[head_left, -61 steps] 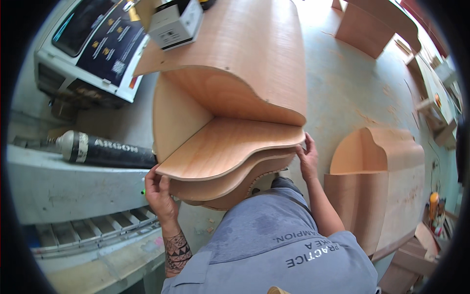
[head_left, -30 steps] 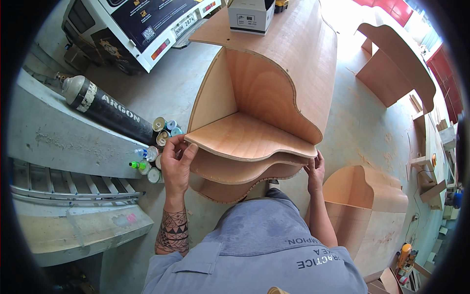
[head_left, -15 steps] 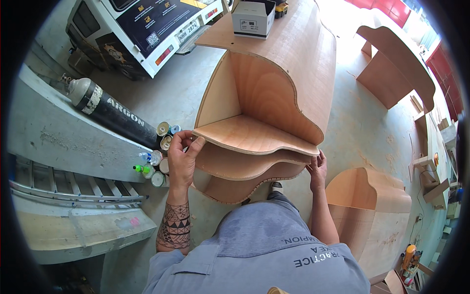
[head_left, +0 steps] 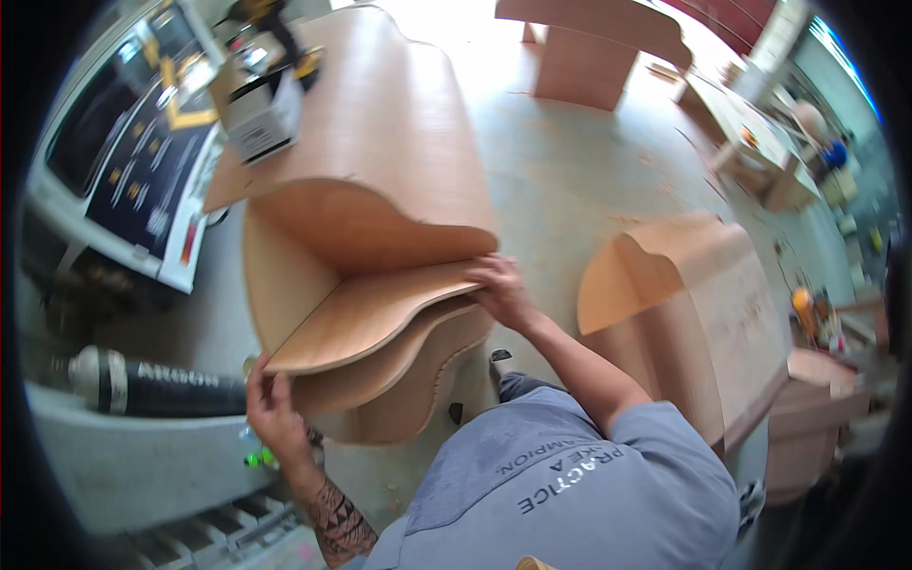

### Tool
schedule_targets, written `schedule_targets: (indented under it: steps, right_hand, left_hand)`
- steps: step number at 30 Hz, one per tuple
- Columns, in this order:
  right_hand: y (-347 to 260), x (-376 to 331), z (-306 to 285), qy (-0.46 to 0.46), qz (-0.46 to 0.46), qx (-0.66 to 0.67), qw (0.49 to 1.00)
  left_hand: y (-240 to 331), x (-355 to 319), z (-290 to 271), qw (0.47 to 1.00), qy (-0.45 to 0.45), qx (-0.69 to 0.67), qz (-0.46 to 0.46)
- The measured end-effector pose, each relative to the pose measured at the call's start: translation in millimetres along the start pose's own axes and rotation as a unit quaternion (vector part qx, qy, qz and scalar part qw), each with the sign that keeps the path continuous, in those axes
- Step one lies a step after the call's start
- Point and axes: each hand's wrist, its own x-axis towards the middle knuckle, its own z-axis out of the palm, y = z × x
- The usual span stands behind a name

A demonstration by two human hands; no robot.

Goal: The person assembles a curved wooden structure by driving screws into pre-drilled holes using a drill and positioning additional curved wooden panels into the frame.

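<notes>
Workpiece: curved plywood shelf unit (head_left: 380, 218), centre of view, standing on the concrete floor (head_left: 570, 180).
Upper shelf: wavy-edged shelf panel (head_left: 370, 318), held at both ends.
Left hand (head_left: 274, 407): at 7 o'clock of the unit, fingers clenched on the shelf panel's left corner.
Right hand (head_left: 502, 290): at 3 o'clock of the unit, fingers curled over the panel's right front edge, gripping it.
Top surface: small cardboard box (head_left: 264, 116) at 11 o'clock.
Surroundings: gas cylinder (head_left: 157, 385) lying at 9 o'clock, near the left hand; second plywood unit (head_left: 684, 313) at 3 o'clock, well apart.
</notes>
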Motion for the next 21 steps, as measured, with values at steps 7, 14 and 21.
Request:
schedule_targets:
  steps: [7, 14, 21]
  right_hand:
    - [-12, 23, -46, 0.041, -0.098, 0.059, 0.993]
    - [75, -4, -190, 0.162, 0.025, 0.056, 0.985]
    - [218, -84, -278, 0.348, 0.3, 0.195, 0.867]
  left_hand:
    - [24, 3, -20, 0.998, 0.023, -0.045, 0.026]
    - [131, -6, 47, 0.974, 0.115, -0.072, 0.184]
    - [119, -30, 262, 0.977, -0.006, -0.087, 0.193]
